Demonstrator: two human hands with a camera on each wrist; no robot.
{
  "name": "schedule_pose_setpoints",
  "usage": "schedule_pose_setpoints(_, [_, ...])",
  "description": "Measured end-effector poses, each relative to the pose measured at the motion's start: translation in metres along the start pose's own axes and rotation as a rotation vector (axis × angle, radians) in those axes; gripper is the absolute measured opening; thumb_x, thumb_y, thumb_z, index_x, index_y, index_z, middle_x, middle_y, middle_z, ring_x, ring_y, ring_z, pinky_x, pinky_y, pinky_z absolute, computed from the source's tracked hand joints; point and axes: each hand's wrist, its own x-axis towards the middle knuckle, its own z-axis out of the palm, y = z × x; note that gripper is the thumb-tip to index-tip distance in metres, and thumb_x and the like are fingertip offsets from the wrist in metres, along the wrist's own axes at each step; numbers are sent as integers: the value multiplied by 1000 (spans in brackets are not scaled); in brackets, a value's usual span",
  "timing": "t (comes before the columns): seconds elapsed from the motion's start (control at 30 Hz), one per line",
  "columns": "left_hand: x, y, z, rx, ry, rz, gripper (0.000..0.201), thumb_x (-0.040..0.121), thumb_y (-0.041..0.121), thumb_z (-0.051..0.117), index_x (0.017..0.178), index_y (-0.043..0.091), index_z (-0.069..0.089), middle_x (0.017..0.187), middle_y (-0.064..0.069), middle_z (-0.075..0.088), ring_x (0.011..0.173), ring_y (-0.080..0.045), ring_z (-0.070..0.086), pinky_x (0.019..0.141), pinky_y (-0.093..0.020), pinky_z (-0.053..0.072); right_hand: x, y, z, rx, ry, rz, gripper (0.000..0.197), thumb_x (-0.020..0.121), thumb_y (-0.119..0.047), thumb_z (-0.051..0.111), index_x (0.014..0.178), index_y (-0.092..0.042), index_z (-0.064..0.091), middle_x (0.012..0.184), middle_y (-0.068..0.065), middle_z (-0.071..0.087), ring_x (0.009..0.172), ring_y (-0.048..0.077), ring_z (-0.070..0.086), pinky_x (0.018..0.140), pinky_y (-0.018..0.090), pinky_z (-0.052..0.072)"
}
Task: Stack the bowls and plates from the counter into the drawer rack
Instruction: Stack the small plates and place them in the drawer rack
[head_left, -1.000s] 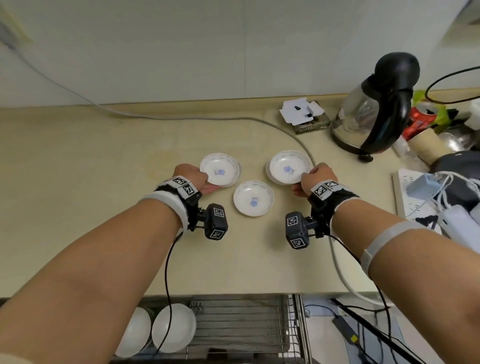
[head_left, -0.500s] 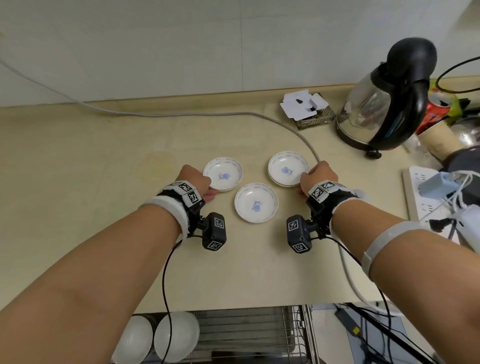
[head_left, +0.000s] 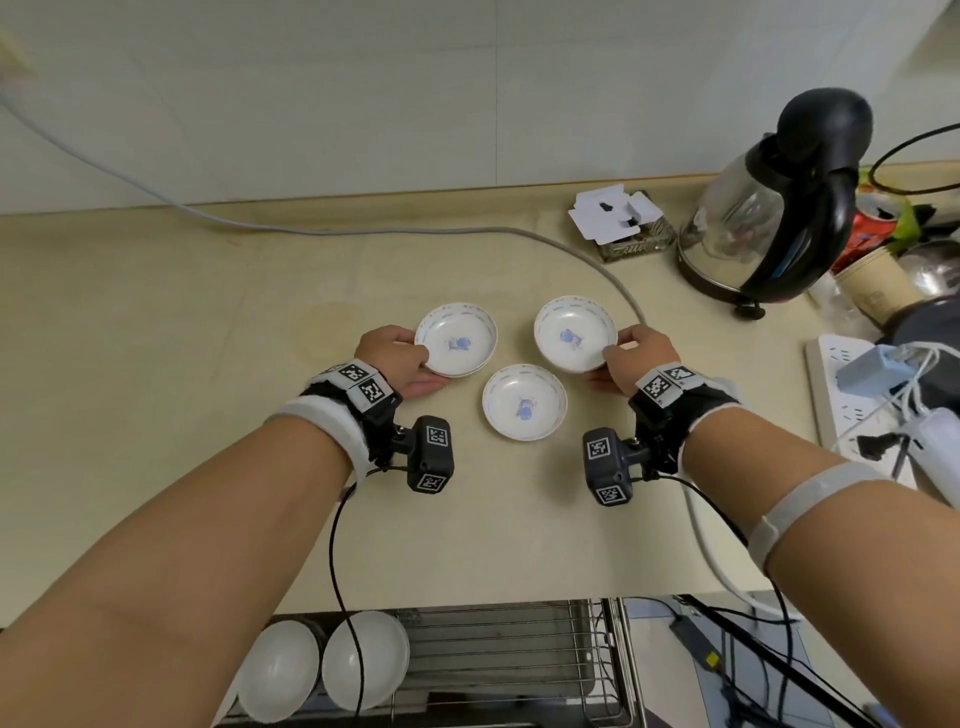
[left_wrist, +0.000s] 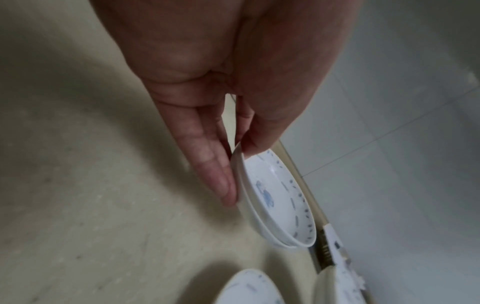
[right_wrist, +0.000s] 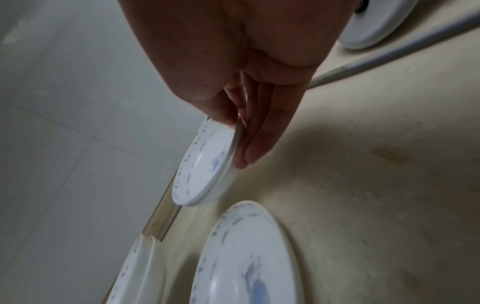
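Three small white plates with blue motifs are over the beige counter (head_left: 156, 415). My left hand (head_left: 397, 358) pinches the rim of the left plate (head_left: 460, 340), which looks like two stacked plates (left_wrist: 275, 197), thumb on top and fingers (left_wrist: 207, 164) beneath. My right hand (head_left: 631, 356) pinches the right plate (head_left: 574, 332) the same way, lifted off the counter (right_wrist: 205, 166). The middle plate (head_left: 523, 401) lies flat between my wrists. Below the counter edge the wire drawer rack (head_left: 498, 660) holds two white bowls (head_left: 322, 670) on edge at its left.
A grey cable (head_left: 571, 247) curves across the counter behind the plates. A glass kettle (head_left: 769, 218) with a black handle stands at the back right, a small box with white cards (head_left: 623, 223) beside it. A power strip (head_left: 852, 395) and chargers crowd the right edge.
Both hands have closed on their plates and raised them slightly off the counter. The middle plate has not moved.
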Motion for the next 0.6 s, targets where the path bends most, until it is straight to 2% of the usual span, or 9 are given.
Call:
schedule_pose_setpoints(0.1, [-16, 12, -8, -33, -65, 59, 38, 95, -9, 52, 131, 1, 53, 112, -33, 66, 68, -32, 73, 53, -32, 63, -19, -1, 1, 16, -104, -12, 16, 90, 0, 54, 89, -16, 58, 78, 21, 71, 68, 37, 74, 69, 48, 63])
schedule_pose_setpoints(0.23, [-36, 20, -8, 17, -142, 101, 31, 95, -6, 55, 124, 4, 57, 101, -29, 68, 63, -29, 74, 56, -32, 64, -40, 2, 8, -33, -169, -23, 13, 92, 0, 53, 94, -12, 58, 71, 20, 68, 57, 32, 71, 52, 42, 63])
schedule_pose_setpoints(0.33, [-42, 12, 0, 110, -181, 93, 32, 94, -6, 55, 124, 5, 57, 101, -31, 68, 51, -24, 73, 52, -30, 63, -50, 6, 16, -37, -173, -17, 12, 92, -1, 53, 92, -12, 58, 68, 21, 68, 57, 33, 72, 61, 48, 64])
schedule_pose_setpoints(0.4, [-43, 2, 7, 144, -192, 88, 34, 94, -7, 54, 126, 5, 57, 101, -32, 68, 49, -24, 72, 51, -31, 63, -55, 11, 19, -39, -162, -21, 12, 90, -2, 54, 93, -12, 60, 67, 20, 70, 54, 30, 72, 59, 45, 64])
schedule_pose_setpoints(0.5, [-43, -10, 16, 129, -189, 58, 34, 93, -9, 54, 123, 5, 60, 103, -31, 66, 56, -28, 71, 47, -30, 61, -59, 20, 23, -71, -124, -41, 18, 89, -7, 56, 103, -12, 67, 71, 17, 73, 50, 21, 72, 53, 35, 63])
schedule_pose_setpoints(0.6, [-42, -19, 23, 123, -176, 46, 32, 91, -9, 56, 119, 6, 63, 99, -28, 67, 64, -33, 70, 46, -30, 61, -62, 29, 26, -55, -91, -58, 28, 92, -13, 58, 117, -12, 70, 75, 18, 76, 59, 24, 75, 61, 36, 64])
